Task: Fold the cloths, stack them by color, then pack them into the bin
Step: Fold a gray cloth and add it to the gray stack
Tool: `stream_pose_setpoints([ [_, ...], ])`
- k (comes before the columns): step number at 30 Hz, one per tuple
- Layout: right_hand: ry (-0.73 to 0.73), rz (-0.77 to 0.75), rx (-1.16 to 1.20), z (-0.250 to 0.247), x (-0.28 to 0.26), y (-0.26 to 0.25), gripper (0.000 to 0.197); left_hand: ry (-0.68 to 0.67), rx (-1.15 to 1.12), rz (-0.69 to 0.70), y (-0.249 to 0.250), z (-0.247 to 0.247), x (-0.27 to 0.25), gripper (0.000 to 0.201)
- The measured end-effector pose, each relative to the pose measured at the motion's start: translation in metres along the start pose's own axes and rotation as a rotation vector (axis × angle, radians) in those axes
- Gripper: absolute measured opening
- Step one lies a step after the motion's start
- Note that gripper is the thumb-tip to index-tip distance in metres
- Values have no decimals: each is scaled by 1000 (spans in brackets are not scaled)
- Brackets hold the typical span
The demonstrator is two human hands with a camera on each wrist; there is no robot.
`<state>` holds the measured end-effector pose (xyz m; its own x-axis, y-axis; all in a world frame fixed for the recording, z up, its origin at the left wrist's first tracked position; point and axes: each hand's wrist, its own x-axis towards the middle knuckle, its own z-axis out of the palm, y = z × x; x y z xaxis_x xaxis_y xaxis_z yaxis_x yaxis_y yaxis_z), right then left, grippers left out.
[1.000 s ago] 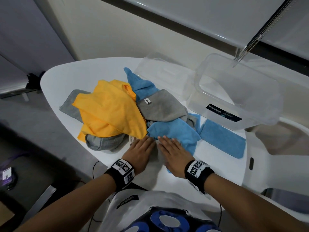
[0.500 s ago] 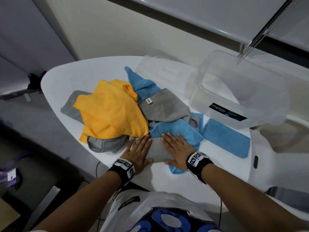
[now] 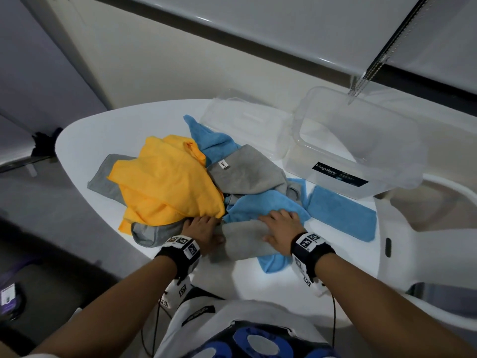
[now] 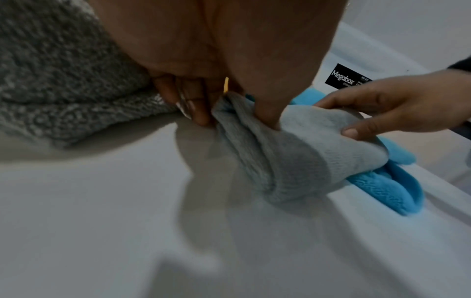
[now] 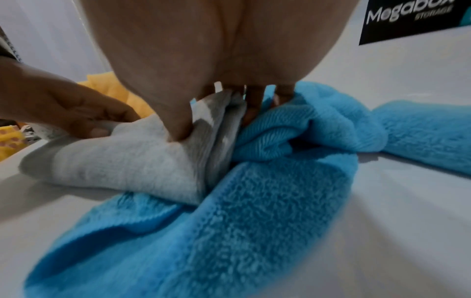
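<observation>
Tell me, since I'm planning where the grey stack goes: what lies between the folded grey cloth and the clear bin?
In the head view, a rumpled blue cloth and a flat folded blue cloth lie between the folded grey cloth and the clear bin.

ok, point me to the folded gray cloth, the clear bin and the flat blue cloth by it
folded gray cloth point(image 3: 245, 237): head view, its top face between the hands.
clear bin point(image 3: 335, 177): head view, near wall beside the label.
flat blue cloth point(image 3: 340, 215): head view, its middle.
</observation>
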<state>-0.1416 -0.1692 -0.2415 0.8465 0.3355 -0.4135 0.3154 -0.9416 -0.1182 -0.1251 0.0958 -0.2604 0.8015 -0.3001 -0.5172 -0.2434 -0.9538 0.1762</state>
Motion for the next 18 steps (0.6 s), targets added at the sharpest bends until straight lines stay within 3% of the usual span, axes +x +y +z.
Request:
stream_pose_setpoints([
  [5, -60, 35, 86, -12, 2, -8, 41, -34, 15, 0, 2, -3, 2, 58],
  [9, -45, 66, 371, -18, -9, -3, 27, -83, -256, 76, -5, -10, 1, 52],
  [14, 25, 74, 714, -23, -33, 12, 36, -20, -514, 197, -10, -29, -2, 61],
  [18, 144, 155, 1046, -21, -60, 30, 27, 12, -835, 186, 7, -48, 7, 42],
])
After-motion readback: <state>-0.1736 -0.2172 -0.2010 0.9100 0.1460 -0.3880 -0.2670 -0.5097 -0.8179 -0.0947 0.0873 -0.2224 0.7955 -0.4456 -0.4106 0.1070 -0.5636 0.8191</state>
